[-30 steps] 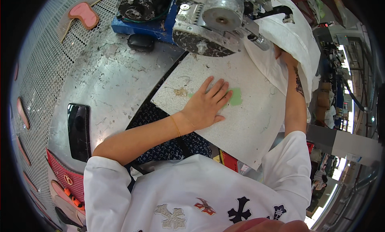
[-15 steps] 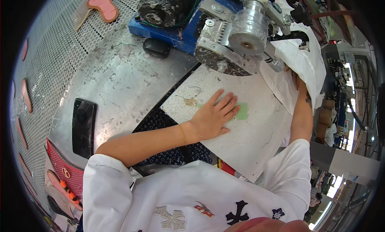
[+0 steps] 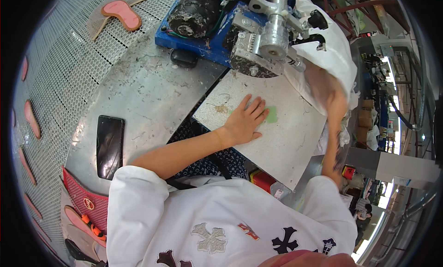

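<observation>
My left hand lies flat on a pale, scuffed board, fingers spread and holding nothing. Its fingertips are beside a light green patch stuck on the board. At the right, my right hand is smeared by motion at the mouth of a white cloth or bag; its fingers cannot be made out. Directly beyond the board stands a machine with a metal roller and a blue base, flecked with lint and residue.
On the metal table lie a black phone and a small black oval case. Pink insoles rest on the white mesh at left, several along its edge. A red patterned piece sits at the lower left.
My right hand has come back toward me, partly out of the white cloth, and is now blurred. My left hand stays flat on the board. The whole view has shifted slightly.
</observation>
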Action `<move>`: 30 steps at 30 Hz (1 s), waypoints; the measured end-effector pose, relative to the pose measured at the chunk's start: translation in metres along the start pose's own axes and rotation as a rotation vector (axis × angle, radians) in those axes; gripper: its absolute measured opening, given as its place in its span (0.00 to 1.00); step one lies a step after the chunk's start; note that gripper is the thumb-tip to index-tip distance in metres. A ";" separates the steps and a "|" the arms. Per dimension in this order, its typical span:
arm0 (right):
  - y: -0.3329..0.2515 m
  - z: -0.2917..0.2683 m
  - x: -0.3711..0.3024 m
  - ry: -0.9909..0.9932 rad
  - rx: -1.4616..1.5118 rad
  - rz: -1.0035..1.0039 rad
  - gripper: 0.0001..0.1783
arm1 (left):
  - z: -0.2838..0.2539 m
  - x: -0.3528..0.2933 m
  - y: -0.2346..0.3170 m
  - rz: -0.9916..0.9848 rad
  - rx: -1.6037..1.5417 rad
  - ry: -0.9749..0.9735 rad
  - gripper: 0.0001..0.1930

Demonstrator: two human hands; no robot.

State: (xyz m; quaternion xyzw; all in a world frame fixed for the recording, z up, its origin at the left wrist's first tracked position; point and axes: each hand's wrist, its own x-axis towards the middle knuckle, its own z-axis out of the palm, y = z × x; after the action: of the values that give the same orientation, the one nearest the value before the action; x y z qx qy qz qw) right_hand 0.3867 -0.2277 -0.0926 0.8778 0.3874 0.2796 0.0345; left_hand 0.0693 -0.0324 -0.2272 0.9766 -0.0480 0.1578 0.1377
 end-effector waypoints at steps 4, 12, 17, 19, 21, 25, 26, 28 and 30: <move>-0.111 -0.072 -0.115 -0.141 0.185 0.014 0.25 | -0.007 -0.001 0.000 -0.001 -0.020 -0.025 0.40; -0.151 -0.130 -0.171 -0.257 0.513 0.172 0.31 | -0.034 0.007 0.003 -0.015 -0.083 0.004 0.39; -0.164 -0.159 -0.150 -0.032 0.501 0.223 0.35 | -0.070 -0.021 0.025 0.002 -0.273 0.126 0.39; -0.162 -0.145 -0.157 -0.143 0.404 0.264 0.33 | -0.079 -0.033 0.037 -0.032 -0.224 0.128 0.41; -0.164 -0.151 -0.163 -0.151 0.370 0.268 0.32 | -0.081 -0.036 0.047 0.002 -0.207 0.137 0.41; -0.163 -0.167 -0.152 -0.247 0.330 0.380 0.34 | -0.089 -0.034 0.056 0.022 -0.238 0.140 0.42; -0.164 -0.171 -0.148 -0.218 0.376 0.379 0.34 | -0.090 -0.036 0.056 0.020 -0.230 0.156 0.41; -0.158 -0.178 -0.139 -0.161 0.459 0.392 0.36 | -0.093 -0.031 0.062 0.010 -0.229 0.153 0.41; -0.149 -0.183 -0.134 -0.181 0.474 0.409 0.36 | -0.096 -0.027 0.071 -0.006 -0.228 0.115 0.40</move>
State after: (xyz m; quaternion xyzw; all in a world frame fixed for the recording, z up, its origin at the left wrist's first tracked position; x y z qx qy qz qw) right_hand 0.1207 -0.2466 -0.0417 0.9425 0.2525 0.1034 -0.1932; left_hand 0.0055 -0.0718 -0.1303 0.9441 -0.0545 0.2067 0.2509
